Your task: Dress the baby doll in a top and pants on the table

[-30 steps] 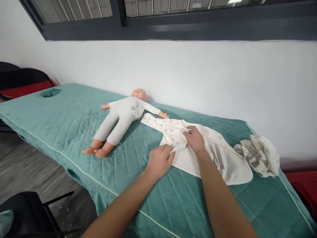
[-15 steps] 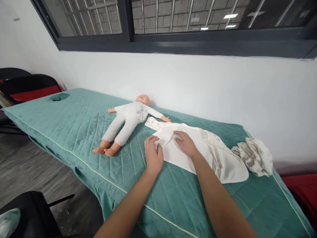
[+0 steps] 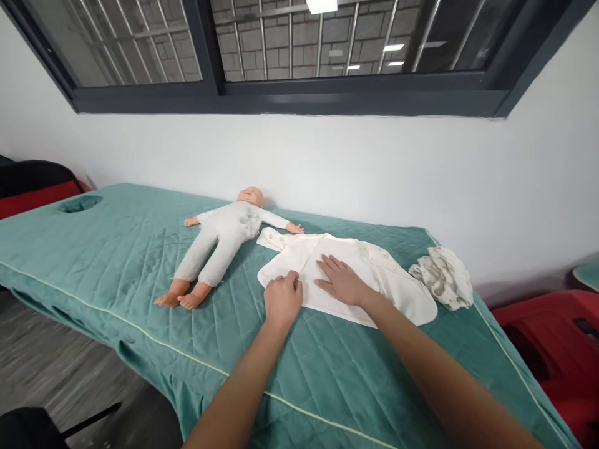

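A white baby garment point(image 3: 327, 296) lies spread on the green quilted bed cover, its printed trim showing along the far side. My left hand point(image 3: 283, 300) is closed at the near edge of the garment, fingers curled and thumb against them. Flat on the middle of the cloth rests my right hand point(image 3: 344, 282), fingers stretched out. A baby doll point(image 3: 224, 227) in a white suit lies on its back to the left, one arm reaching to the garment's far corner. Grey smudges mark the doll's chest.
A crumpled printed cloth point(image 3: 444, 277) sits at the bed's right end. The green bed point(image 3: 154, 249) has a face hole at its left end and stands against a white wall below a barred window point(image 3: 299, 93). Red seats point(image 3: 552, 355) stand to the right, a black chair point(image 3: 30, 427) at lower left.
My right hand has flattened onto the garment, and my left fingers have curled in at its near edge. The garment's left part is opened out wider. The camera view has turned right.
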A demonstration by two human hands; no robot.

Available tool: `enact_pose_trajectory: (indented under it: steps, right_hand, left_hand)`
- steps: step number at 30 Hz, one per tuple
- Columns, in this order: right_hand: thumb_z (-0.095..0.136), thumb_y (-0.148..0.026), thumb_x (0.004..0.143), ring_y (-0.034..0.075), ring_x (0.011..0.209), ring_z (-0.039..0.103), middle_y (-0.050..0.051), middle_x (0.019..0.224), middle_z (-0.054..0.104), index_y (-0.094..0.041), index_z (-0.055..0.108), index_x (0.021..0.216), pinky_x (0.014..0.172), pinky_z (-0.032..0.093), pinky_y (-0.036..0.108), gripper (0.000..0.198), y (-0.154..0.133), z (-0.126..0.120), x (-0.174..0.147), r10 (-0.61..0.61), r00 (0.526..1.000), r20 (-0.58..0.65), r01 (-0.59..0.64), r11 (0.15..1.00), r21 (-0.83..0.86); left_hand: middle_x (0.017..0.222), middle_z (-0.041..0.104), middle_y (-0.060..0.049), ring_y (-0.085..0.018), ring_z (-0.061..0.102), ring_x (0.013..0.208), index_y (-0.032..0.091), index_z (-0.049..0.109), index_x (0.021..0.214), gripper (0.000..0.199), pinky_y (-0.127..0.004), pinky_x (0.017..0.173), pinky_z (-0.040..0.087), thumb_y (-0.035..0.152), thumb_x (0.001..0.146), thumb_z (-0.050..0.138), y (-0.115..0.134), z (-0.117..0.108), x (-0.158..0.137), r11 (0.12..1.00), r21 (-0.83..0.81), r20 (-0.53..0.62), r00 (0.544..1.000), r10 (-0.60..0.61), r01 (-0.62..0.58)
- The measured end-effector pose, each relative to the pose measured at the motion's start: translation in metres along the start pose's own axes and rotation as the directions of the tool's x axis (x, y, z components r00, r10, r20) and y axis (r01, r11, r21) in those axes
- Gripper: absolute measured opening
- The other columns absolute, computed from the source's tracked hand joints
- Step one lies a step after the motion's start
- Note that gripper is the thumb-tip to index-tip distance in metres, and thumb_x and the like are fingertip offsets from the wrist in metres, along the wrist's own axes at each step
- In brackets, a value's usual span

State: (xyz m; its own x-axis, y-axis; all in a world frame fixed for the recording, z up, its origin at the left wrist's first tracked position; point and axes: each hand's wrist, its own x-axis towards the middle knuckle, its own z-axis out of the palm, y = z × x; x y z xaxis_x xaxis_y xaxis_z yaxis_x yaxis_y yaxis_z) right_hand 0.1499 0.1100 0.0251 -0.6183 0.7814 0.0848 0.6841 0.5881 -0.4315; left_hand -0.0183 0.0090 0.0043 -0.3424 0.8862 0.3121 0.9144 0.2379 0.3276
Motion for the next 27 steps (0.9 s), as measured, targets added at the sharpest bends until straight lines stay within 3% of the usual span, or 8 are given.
enact_pose_trajectory:
  steps: [3,5,9,12,14,18,22,27]
  right_hand:
    - [0.051,-0.045,0.092,0.025,0.126,0.056,0.007,0.136,0.062,-0.023,0.066,0.125,0.110,0.040,0.037,0.042,0.027,-0.041,-0.019,0.093,0.993,-0.078,-0.091,0.996,0.019]
    - [0.042,-0.042,0.096,0.024,0.115,0.062,0.008,0.128,0.067,-0.022,0.062,0.127,0.101,0.045,0.037,0.043,0.054,-0.068,-0.031,0.224,0.956,-0.189,-0.225,0.974,0.016]
    - [0.045,-0.041,0.091,0.027,0.096,0.064,0.013,0.108,0.072,-0.019,0.069,0.106,0.081,0.045,0.036,0.036,0.109,-0.098,-0.060,0.556,0.758,-0.342,-0.600,0.799,-0.030]
    - [0.039,-0.053,0.092,0.026,0.085,0.063,0.013,0.090,0.072,-0.019,0.068,0.079,0.072,0.041,0.034,0.047,0.131,-0.103,-0.078,0.640,0.701,-0.316,-0.683,0.730,-0.037]
    - [0.032,-0.060,0.093,0.024,0.080,0.062,0.010,0.084,0.071,-0.020,0.065,0.071,0.069,0.038,0.032,0.056,0.132,-0.102,-0.084,0.636,0.728,-0.257,-0.664,0.747,-0.034]
    - [0.040,-0.065,0.090,0.021,0.078,0.060,0.005,0.079,0.068,-0.022,0.061,0.069,0.067,0.036,0.030,0.053,0.123,-0.099,-0.086,0.510,0.853,-0.112,-0.517,0.855,-0.039]
    - [0.052,-0.065,0.084,0.017,0.064,0.053,0.000,0.062,0.056,-0.021,0.048,0.060,0.058,0.030,0.028,0.050,0.122,-0.098,-0.087,0.459,0.882,-0.105,-0.463,0.886,-0.009]
    - [0.048,-0.063,0.088,0.014,0.062,0.046,-0.001,0.059,0.049,-0.019,0.048,0.061,0.056,0.030,0.027,0.051,0.097,-0.098,-0.088,0.414,0.899,-0.142,-0.375,0.896,0.240]
  left_hand:
    - [0.079,0.072,-0.006,-0.023,0.067,0.078,0.025,0.068,0.106,0.026,-0.030,0.065,0.034,0.026,0.092,0.046,-0.001,0.004,0.000,0.999,0.029,0.008,0.999,-0.039,0.038]
    - [0.079,0.072,-0.005,-0.023,0.068,0.079,0.025,0.068,0.106,0.026,-0.030,0.064,0.032,0.027,0.092,0.046,-0.001,0.006,0.000,0.998,0.035,0.006,0.998,-0.058,0.057]
    - [0.080,0.072,-0.005,-0.022,0.067,0.078,0.024,0.068,0.105,0.026,-0.030,0.062,0.031,0.025,0.092,0.046,-0.001,0.008,-0.001,0.998,0.035,-0.024,0.999,-0.045,0.046]
    - [0.075,0.070,-0.005,-0.022,0.066,0.076,0.023,0.069,0.101,0.025,-0.030,0.064,0.034,0.021,0.091,0.047,-0.002,0.009,-0.004,1.000,0.029,-0.117,0.993,0.002,0.002]
    - [0.073,0.069,-0.005,-0.022,0.065,0.076,0.021,0.070,0.097,0.024,-0.031,0.068,0.039,0.017,0.090,0.047,-0.003,0.008,-0.007,0.996,0.026,-0.210,0.973,0.090,-0.087]
    - [0.080,0.072,-0.006,-0.022,0.066,0.086,0.018,0.069,0.094,0.023,-0.035,0.080,0.046,0.011,0.089,0.047,-0.002,0.006,-0.012,0.938,0.021,-0.308,0.891,0.335,-0.345]
    - [0.101,0.074,-0.007,-0.023,0.064,0.108,0.018,0.068,0.105,0.025,-0.039,0.093,0.050,0.011,0.090,0.048,0.016,0.011,-0.013,0.851,-0.027,-0.176,0.840,0.513,-0.525]
    - [0.139,0.061,-0.010,-0.024,0.051,0.134,0.016,0.062,0.125,0.035,-0.044,0.113,0.041,0.024,0.098,0.041,0.059,0.029,-0.009,0.828,-0.104,0.044,0.830,0.557,-0.550]
